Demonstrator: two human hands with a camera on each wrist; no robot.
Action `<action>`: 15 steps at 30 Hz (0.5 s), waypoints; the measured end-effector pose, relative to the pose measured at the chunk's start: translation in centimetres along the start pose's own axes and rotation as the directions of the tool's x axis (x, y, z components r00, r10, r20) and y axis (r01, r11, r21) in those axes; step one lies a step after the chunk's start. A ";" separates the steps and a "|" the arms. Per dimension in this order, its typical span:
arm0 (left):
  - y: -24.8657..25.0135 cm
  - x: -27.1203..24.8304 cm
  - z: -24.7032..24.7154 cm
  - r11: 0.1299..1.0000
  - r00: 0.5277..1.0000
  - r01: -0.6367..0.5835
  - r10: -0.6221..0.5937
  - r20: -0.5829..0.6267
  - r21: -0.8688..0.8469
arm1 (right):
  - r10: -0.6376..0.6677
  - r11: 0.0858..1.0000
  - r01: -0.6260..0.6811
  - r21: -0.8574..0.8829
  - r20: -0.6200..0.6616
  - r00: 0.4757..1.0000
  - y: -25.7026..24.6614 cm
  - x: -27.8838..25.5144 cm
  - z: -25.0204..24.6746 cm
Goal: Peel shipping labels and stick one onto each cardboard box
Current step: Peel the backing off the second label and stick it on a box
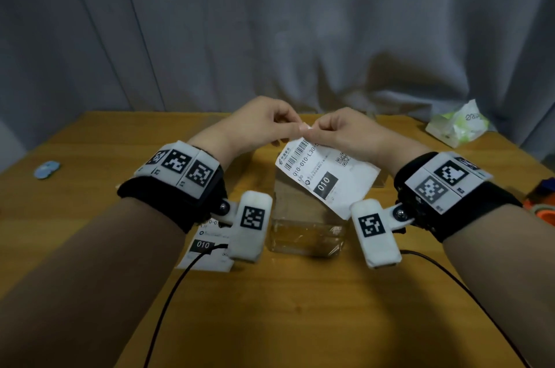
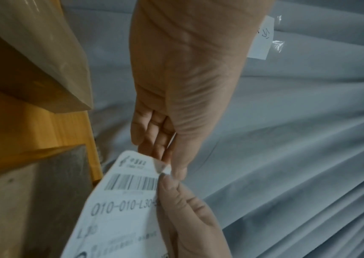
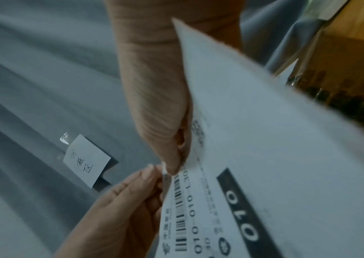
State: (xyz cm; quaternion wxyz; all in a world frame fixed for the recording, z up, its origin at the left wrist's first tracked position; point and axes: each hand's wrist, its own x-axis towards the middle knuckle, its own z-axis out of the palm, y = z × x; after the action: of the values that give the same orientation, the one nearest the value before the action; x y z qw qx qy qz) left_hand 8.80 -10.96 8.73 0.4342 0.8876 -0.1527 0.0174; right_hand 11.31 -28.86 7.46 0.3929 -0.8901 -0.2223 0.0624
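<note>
A white shipping label (image 1: 327, 178) printed with a barcode and "010" hangs in the air over a taped cardboard box (image 1: 300, 217). My left hand (image 1: 295, 127) and right hand (image 1: 312, 132) meet at its top corner. The left thumb and fingers (image 2: 172, 167) pinch a small lifted corner flap. The right hand (image 3: 174, 167) pinches the label (image 3: 264, 157) just beside that, at the barcode. A second label (image 1: 204, 244) lies flat on the table under my left wrist. Another brown box (image 2: 33, 52) shows in the left wrist view.
On the wooden table (image 1: 300, 307) sit a green-and-white tissue pack (image 1: 458, 124) at the back right, blue discs (image 1: 46, 169) at far left and an orange object (image 1: 540, 205) at the right edge. A grey curtain (image 1: 270, 22) with a taped note (image 3: 86, 160) hangs behind.
</note>
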 end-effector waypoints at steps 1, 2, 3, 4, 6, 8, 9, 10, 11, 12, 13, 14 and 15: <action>0.1 0.1 0.1 1.000 1.000 0.004 -0.004 0.003 0.002 | -0.009 0.999 0.010 -0.032 0.014 1.000 -0.1 0.1 0.1; 0.1 0.2 0.1 1.000 1.000 0.015 -0.015 0.001 -0.010 | -0.011 0.998 0.013 -0.059 0.024 1.000 -0.2 0.2 0.1; 0.0 0.2 0.1 0.999 0.999 0.035 -0.035 -0.001 -0.037 | -0.015 0.996 0.017 -0.084 0.028 1.000 -0.3 0.2 0.2; -0.2 0.3 0.1 0.996 0.998 0.060 -0.060 0.000 -0.074 | -0.028 0.993 0.031 -0.114 0.023 0.999 -0.5 0.4 0.2; -0.5 0.3 0.1 0.982 0.994 0.103 -0.106 -0.008 -0.160 | -0.087 0.969 0.079 -0.234 -0.027 0.996 -1.0 0.7 0.1; -1.0 0.5 0.2 0.958 0.986 0.122 -0.147 -0.079 -0.258 | -0.179 0.876 0.088 -0.475 -0.150 0.972 -1.2 1.1 -0.1; -1.2 0.6 0.3 0.940 0.976 0.121 -0.171 -0.132 -0.319 | -0.238 0.808 0.072 -0.585 -0.211 0.948 -1.3 1.1 -0.2; -1.4 0.6 0.4 0.918 0.964 0.114 -0.195 -0.183 -0.380 | -0.305 0.750 0.065 -0.658 -0.257 0.917 -1.4 1.0 -0.1; -1.5 0.6 0.4 0.898 0.951 0.101 -0.214 -0.224 -0.428 | -0.373 0.705 0.072 -0.705 -0.282 0.884 -1.5 0.9 0.0; -1.6 0.6 0.5 0.881 0.942 0.086 -0.224 -0.250 -0.465 | -0.424 0.673 0.082 -0.735 -0.293 0.857 -1.7 0.9 0.2; -1.6 0.6 0.6 0.866 0.939 0.068 -0.224 -0.263 -0.495 | -0.452 0.655 0.087 -0.750 -0.298 0.841 -1.8 0.9 0.4; -1.5 0.5 0.6 0.851 0.939 0.049 -0.217 -0.265 -0.523 | -0.458 0.663 0.092 -0.743 -0.305 0.835 -1.8 0.9 0.7; -1.3 0.4 0.7 0.834 0.943 0.033 -0.209 -0.260 -0.551 | -0.439 0.705 0.108 -0.701 -0.312 0.843 -1.9 1.0 0.9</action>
State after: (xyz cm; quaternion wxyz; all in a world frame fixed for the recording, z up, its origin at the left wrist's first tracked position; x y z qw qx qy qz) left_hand 9.52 -10.81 7.36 0.6847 0.7234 -0.0245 0.0846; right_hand 11.24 -26.68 8.26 0.0991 -0.9138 -0.2645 -0.2918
